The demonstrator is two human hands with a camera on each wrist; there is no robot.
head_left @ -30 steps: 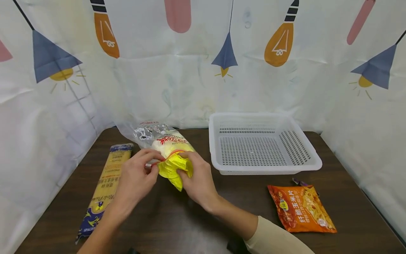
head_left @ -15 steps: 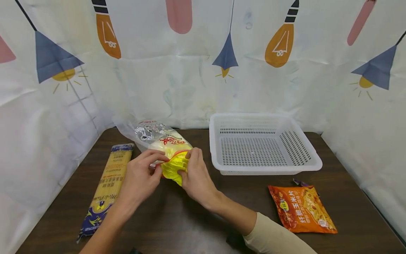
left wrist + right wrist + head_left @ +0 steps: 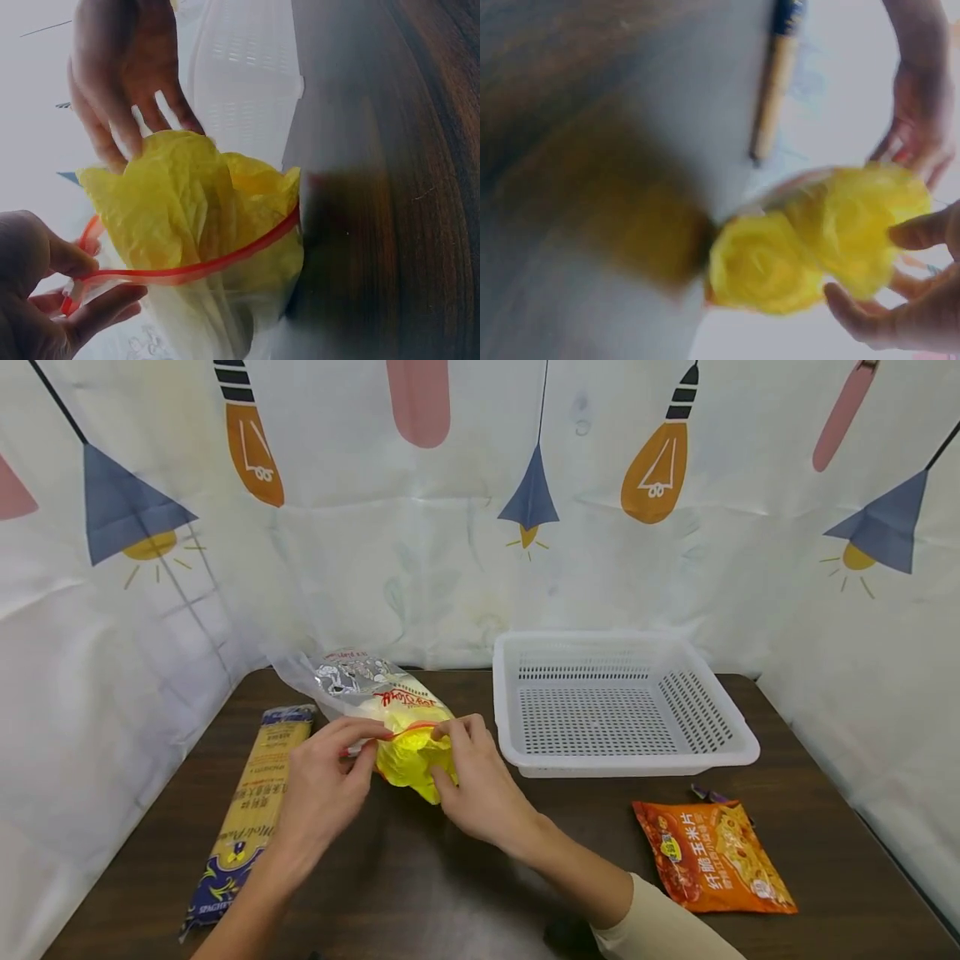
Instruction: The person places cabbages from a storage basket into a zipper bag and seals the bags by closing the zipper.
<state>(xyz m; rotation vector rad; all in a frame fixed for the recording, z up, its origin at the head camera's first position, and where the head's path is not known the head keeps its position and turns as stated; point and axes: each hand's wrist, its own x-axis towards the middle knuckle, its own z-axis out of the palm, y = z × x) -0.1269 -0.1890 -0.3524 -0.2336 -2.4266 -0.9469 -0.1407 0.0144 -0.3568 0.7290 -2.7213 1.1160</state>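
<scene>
A clear zip bag [image 3: 367, 681] with red lettering and a red zip strip [image 3: 195, 271] lies on its side, its mouth toward the person. Crumpled yellow plastic bag [image 3: 412, 760] bulges from that mouth; what it wraps is hidden. My left hand [image 3: 330, 777] pinches the zip strip at the left end of the opening, thumb against fingers. At the other side, my right hand [image 3: 480, 785] holds the yellow plastic between thumb and fingers, which stand spread around it in the right wrist view. That view is blurred.
A packet of spaghetti [image 3: 251, 802] lies along the left. A white perforated basket [image 3: 622, 770] stands at the back right. Nearer, an orange snack packet [image 3: 712, 856] lies on the dark wooden table [image 3: 420, 893], with a small purple item [image 3: 708, 793] behind it.
The yellow plastic has been pushed up toward the bag mouth and its hanging tail has shortened. My right fingers have spread and shifted slightly. My left hand keeps its pinch on the zip strip.
</scene>
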